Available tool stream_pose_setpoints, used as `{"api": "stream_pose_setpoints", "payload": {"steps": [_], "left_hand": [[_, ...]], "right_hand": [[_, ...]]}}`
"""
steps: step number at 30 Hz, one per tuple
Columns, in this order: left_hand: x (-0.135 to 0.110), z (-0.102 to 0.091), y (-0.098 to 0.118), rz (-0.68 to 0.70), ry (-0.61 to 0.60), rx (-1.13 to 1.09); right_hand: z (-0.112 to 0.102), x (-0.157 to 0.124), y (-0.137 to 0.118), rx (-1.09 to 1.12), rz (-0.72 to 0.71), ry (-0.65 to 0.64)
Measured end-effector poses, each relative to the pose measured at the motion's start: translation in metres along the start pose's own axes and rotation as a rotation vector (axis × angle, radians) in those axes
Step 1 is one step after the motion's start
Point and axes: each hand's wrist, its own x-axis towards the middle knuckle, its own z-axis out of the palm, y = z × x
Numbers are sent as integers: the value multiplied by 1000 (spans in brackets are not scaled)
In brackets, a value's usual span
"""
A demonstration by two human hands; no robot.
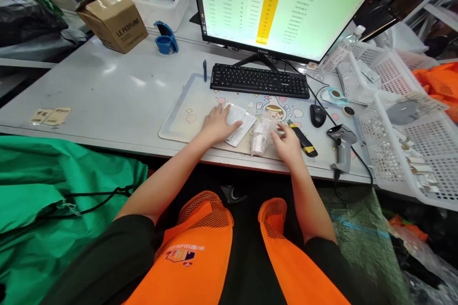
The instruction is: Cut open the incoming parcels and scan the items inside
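Note:
My left hand [217, 124] lies on a white printed paper slip [239, 123] on the desk mat [182, 114], fingers curled over its edge. My right hand [287, 143] rests just right of a small clear plastic bag [260, 136] of small white items, its fingers spread and touching the bag. A black and yellow utility knife [303, 140] lies just beyond the right hand.
A black keyboard [259, 80], a monitor [286, 5] and a mouse [317, 115] sit behind. A barcode scanner [341, 145] stands at the right, next to white baskets [411, 152]. At the far left are a cardboard box [113, 20], a blue tape dispenser [165, 38] and a pen [205, 69].

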Motion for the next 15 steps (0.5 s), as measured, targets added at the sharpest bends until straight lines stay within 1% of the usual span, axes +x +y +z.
{"api": "stream_pose_setpoints", "payload": {"steps": [2, 3, 5, 6, 7, 8, 10, 11, 12, 13, 15], "left_hand": [[7, -6, -15, 2, -20, -25], [8, -8, -23, 20, -28, -26], [10, -9, -34, 41, -51, -34], [10, -9, -37, 35, -65, -47], [11, -8, -38, 20, -78, -60], [12, -8, -38, -2, -91, -68], [14, -9, -32, -47, -119, -56], [15, -11, -27, -68, -142, -32], [16, -12, -23, -87, -170, -2], [18, -14, -19, -104, -197, 27], [19, -17, -14, -119, -227, 52]], "right_hand": [[-35, -19, 27, -19, 31, 168], [-56, -28, 45, -46, 58, 284], [-96, -40, 87, -141, 139, 502], [-114, -43, 110, -247, 207, 598], [-128, -42, 132, -331, 297, 611], [-139, -40, 152, -381, 388, 553], [-149, -29, 183, -405, 536, 360], [-149, -23, 192, -388, 573, 273], [-148, -16, 199, -373, 588, 224], [-146, -9, 202, -364, 590, 206], [-142, 0, 201, -350, 593, 211]]}}
